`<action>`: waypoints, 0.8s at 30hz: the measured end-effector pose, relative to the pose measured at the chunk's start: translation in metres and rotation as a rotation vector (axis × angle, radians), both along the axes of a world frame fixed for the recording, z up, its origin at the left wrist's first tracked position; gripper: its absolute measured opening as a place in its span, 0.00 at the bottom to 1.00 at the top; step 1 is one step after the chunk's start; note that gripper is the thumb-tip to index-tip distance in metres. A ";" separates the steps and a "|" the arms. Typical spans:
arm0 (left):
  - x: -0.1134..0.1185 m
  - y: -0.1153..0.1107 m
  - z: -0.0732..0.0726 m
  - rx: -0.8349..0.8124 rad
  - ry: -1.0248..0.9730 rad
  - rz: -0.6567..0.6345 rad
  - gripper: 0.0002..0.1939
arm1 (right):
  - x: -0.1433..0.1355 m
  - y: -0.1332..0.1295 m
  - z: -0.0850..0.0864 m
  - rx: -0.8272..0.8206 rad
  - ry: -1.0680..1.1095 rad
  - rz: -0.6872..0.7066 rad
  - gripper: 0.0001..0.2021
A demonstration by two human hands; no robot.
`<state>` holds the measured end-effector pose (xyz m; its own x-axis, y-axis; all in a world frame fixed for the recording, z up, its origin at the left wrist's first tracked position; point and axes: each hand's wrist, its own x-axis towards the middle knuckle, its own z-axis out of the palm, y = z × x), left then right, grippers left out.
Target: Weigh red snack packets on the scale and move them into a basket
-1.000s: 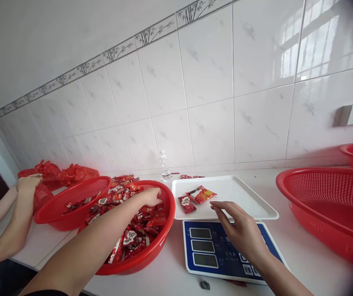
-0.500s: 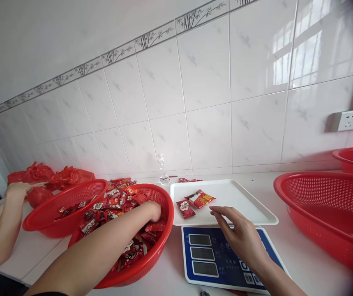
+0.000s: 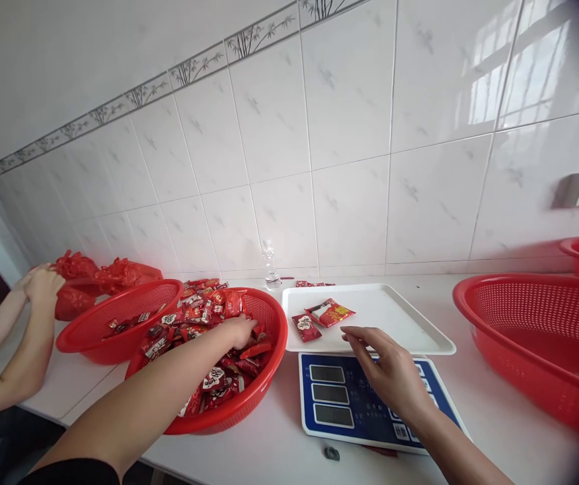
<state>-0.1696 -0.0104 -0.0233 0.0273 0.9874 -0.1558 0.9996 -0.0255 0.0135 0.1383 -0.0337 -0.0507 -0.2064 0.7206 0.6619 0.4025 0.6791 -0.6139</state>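
Reaching: left hand (image 3: 241, 331) sunk among the sweets (image 3: 218, 350) in the near basket (image 3: 269, 377), fingers curled down into the heap; whether closed on a packet cannot be told, fingertips being buried.
Hovering: right hand (image 3: 393, 374) spread flat, palm down, above the scale (image 3: 340, 404), fingertips just short of the tray (image 3: 410, 330); holding nothing.
Beyond right fingertips: two packets (image 3: 322, 316) lying flat on the tray, apart from the heap, probably set there for weighing since the tray sits on the scale's platform.
Sweets: small crinkled foil wrappers, red with white and black print, piled loosely and spilling toward the basket's far rim.
Near basket: round red plastic, perforated wall, glossy lip; close under the left forearm, likely for an easy reach.
Left of left hand: second red basket (image 3: 117, 337), nearly bare, a few wrappers at the bottom; past it another person's hands (image 3: 41, 286) gripping red plastic bags (image 3: 102, 276).
Right of right hand: large red basket (image 3: 536, 337), same mesh pattern.
Scale: blue face, three dark display windows, keys under the right palm.
Tray: white, shallow, rounded corners, smooth.
Worktop (image 3: 279, 451): white, glossy, backed by pale tiles.
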 end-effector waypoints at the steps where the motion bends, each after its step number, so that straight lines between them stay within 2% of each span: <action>1: 0.000 -0.003 0.004 0.006 0.010 0.004 0.16 | 0.000 0.001 -0.001 -0.006 0.002 -0.001 0.13; 4: -0.004 -0.014 0.022 0.032 0.019 -0.004 0.08 | 0.000 0.003 -0.003 -0.013 0.004 0.004 0.13; 7: -0.011 -0.022 0.041 0.083 0.004 -0.015 0.08 | 0.001 0.004 -0.005 -0.020 0.005 0.010 0.13; 10: -0.018 -0.025 0.055 0.146 -0.035 -0.030 0.09 | 0.002 0.003 -0.005 -0.041 0.015 0.010 0.13; 12: -0.019 -0.026 0.059 0.175 -0.120 -0.013 0.08 | 0.002 0.002 -0.004 -0.048 0.024 0.012 0.13; 17: -0.012 -0.026 0.062 0.141 -0.364 0.127 0.08 | 0.002 0.001 -0.002 -0.061 0.054 0.008 0.13; 21: 0.001 -0.020 0.067 0.192 -0.463 0.121 0.08 | 0.003 0.002 0.000 -0.068 0.058 0.000 0.14; 24: 0.020 -0.012 0.076 0.252 -0.581 0.121 0.09 | 0.004 0.002 0.002 -0.088 0.075 -0.009 0.14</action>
